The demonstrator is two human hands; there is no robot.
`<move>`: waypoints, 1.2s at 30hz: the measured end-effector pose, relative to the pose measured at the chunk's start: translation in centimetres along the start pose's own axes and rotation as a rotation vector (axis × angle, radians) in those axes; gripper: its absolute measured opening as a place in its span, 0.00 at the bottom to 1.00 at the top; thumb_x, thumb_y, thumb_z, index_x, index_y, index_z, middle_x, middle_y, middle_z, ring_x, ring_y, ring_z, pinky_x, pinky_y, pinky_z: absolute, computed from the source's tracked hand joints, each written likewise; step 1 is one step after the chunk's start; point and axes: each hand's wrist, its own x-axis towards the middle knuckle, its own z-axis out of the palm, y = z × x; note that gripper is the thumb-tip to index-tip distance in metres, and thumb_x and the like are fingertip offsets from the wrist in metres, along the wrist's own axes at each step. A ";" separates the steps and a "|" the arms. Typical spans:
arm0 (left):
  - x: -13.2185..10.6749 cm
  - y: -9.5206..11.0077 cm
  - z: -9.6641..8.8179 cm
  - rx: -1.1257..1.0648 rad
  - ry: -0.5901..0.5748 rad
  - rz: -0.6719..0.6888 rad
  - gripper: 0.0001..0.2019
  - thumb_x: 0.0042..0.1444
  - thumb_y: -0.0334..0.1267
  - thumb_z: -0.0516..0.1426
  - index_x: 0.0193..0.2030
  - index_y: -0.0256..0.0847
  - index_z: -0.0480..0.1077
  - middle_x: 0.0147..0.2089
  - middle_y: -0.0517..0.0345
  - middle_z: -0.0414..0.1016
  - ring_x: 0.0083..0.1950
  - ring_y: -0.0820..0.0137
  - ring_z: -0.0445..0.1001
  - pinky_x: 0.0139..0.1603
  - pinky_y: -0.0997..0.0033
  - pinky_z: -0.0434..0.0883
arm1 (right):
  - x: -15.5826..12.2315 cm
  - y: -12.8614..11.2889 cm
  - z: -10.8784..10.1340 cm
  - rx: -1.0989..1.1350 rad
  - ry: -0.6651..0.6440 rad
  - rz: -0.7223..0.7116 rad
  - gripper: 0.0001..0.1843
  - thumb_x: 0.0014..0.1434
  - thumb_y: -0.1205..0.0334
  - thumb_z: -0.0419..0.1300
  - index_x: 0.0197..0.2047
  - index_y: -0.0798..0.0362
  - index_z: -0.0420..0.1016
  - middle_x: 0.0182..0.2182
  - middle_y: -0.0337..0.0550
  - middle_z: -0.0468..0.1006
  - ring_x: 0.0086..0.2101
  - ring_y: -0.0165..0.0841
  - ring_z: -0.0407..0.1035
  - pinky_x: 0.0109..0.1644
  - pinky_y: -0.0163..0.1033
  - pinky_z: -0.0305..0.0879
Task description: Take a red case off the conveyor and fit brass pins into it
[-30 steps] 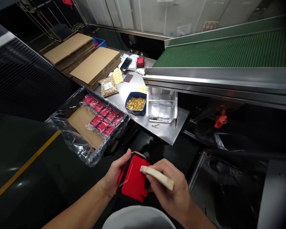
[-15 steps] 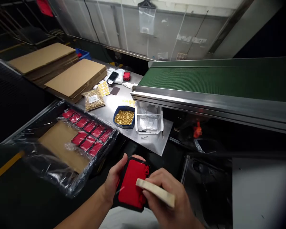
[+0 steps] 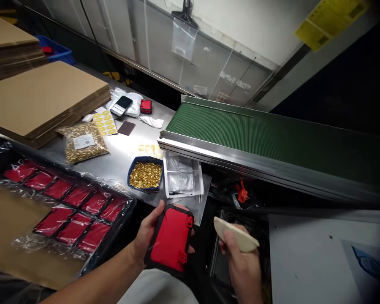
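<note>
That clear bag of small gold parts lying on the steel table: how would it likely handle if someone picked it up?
The clear bag would probably sag and shift in the grip, since its loose gold pieces bulge the soft film. It looks full, so likely heavy for its size. Lying flat on the steel table, it seems unlikely to roll.

Overhead light is falling on the centre of the frame, brightening the steel worktop [image 3: 126, 150], which is throwing back a soft white glare around the blue tray [image 3: 145, 175]. The pale wall panels [image 3: 164, 55] at the upper centre are reading evenly lit. The corners are darkening heavily: the upper right and lower right are falling off to near black, and the lower left is dimming too. Plastic film [image 3: 66, 202] at the left is catching small specular glints. Straight edges of the green conveyor [image 3: 256, 135] are bowing slightly, showing wide-angle distortion. The red case [image 3: 169, 238] is showing sharp; the pale block [image 3: 236, 234] is appearing slightly soft at its edges.
</note>
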 end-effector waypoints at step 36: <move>-6.2 -5.2 -1.2 0.031 0.466 0.541 0.25 0.68 0.50 0.43 0.56 0.38 0.73 0.57 0.37 0.72 0.57 0.49 0.72 0.60 0.42 0.65 | 9.7 15.7 11.7 -0.786 -0.380 -0.561 0.18 0.62 0.55 0.56 0.52 0.55 0.70 0.48 0.54 0.66 0.48 0.44 0.61 0.53 0.47 0.62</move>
